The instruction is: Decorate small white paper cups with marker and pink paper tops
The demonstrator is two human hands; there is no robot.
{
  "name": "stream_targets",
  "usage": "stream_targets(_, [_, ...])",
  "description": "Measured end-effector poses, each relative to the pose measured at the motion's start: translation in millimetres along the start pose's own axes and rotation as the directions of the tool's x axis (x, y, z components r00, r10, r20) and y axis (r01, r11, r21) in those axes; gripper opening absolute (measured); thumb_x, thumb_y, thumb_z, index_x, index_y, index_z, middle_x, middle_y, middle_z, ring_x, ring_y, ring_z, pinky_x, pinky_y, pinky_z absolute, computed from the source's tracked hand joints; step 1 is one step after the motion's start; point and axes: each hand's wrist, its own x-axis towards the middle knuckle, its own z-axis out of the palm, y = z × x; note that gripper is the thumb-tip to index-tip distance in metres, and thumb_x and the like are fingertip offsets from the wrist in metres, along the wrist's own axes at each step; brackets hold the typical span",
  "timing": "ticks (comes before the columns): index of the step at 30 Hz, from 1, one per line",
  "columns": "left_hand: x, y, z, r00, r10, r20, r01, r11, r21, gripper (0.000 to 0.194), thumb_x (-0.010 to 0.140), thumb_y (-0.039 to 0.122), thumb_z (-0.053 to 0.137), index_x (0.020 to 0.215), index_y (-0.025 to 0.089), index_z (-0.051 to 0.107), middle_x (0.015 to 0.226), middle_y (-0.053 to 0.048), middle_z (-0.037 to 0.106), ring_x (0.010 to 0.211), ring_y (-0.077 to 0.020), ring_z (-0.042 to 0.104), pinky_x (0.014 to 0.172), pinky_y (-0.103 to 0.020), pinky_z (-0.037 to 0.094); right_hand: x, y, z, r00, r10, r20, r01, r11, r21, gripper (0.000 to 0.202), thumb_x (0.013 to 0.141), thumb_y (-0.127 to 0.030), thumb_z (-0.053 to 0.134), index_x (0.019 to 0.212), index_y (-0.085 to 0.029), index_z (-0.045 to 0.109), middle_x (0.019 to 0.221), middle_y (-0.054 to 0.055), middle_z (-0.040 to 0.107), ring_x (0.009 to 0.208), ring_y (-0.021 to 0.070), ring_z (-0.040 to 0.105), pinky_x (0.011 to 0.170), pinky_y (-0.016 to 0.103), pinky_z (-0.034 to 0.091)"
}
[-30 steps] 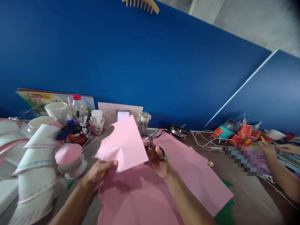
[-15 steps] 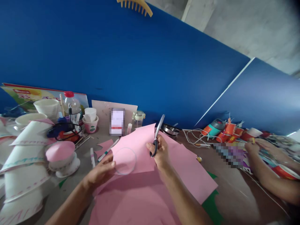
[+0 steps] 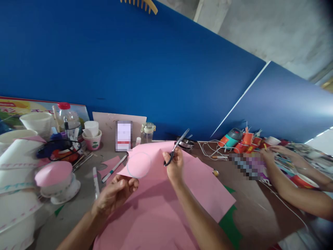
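A pink paper sheet [image 3: 161, 147] with a pale circle outline drawn on it is raised and bent between my hands. In my right hand [image 3: 175, 165] are black-handled scissors [image 3: 179, 140], blades pointing up and away; the same hand lies against the sheet's right part. My left hand [image 3: 117, 191] is at the lower left edge of the sheet, just below the circle, its fingers curled at the paper. The fingertips partly hide the edge there. Under both hands lie larger pink sheets [image 3: 145, 218].
Left stand paper cups [image 3: 92, 139], a red-capped bottle [image 3: 68, 116], a pink-topped paper piece [image 3: 54, 173] and markers [image 3: 114, 168]. Behind are a phone [image 3: 124, 135] and a lidded jar [image 3: 148, 132]. At right, cables [image 3: 208, 151] and another person's arms [image 3: 286, 187].
My left hand has turned over and shifted down to the sheet's lower edge. The sheet has swung and bent, its circle now higher. The scissors tilt more to the right.
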Motion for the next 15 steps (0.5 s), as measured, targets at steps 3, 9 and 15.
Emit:
stream_targets(3, [5.1,-11.6,-0.3,0.996,-0.032,-0.079,0.036,0.998,0.053,0.023,0.058,0.024,0.091,0.070,0.011,0.076,0.060,-0.005,0.071,0.056,-0.0112,0.064,0.059,-0.018,0.052,-5.8,-2.7,3.4,0.999,-0.021,0.030,0.021,1.000,-0.009,0.022,0.077,-0.028,0.069,0.091,-0.022,0.053,0.070,-0.005,0.055,0.060,0.0109,0.051,0.057,0.023,0.044])
stream_targets(9, [7.4,-12.9,-3.2,0.982,-0.044,-0.186,0.054,0.997,0.053,0.023,0.058,0.024,0.091,0.060,0.009,0.073,0.058,-0.008,0.072,0.056,-0.0133,0.067,0.057,-0.019,0.055,-12.4,-0.9,5.2,0.992,-0.084,0.094,0.087,0.996,-0.025,0.021,0.078,-0.025,0.068,0.094,-0.021,0.056,0.070,-0.005,0.055,0.056,0.0091,0.050,0.052,0.021,0.044])
stream_targets(15, [3.3,-4.9,-2.8,0.968,-0.159,-0.192,0.158,0.987,-0.018,0.012,0.067,0.012,0.083,0.070,0.007,0.073,0.056,-0.009,0.072,0.051,-0.0150,0.068,0.051,-0.019,0.056,-11.7,2.5,3.4,0.984,-0.141,0.113,0.145,0.989,-0.033,0.024,0.078,-0.023,0.068,0.099,-0.021,0.057,0.081,0.000,0.062,0.065,0.0116,0.059,0.059,0.023,0.051])
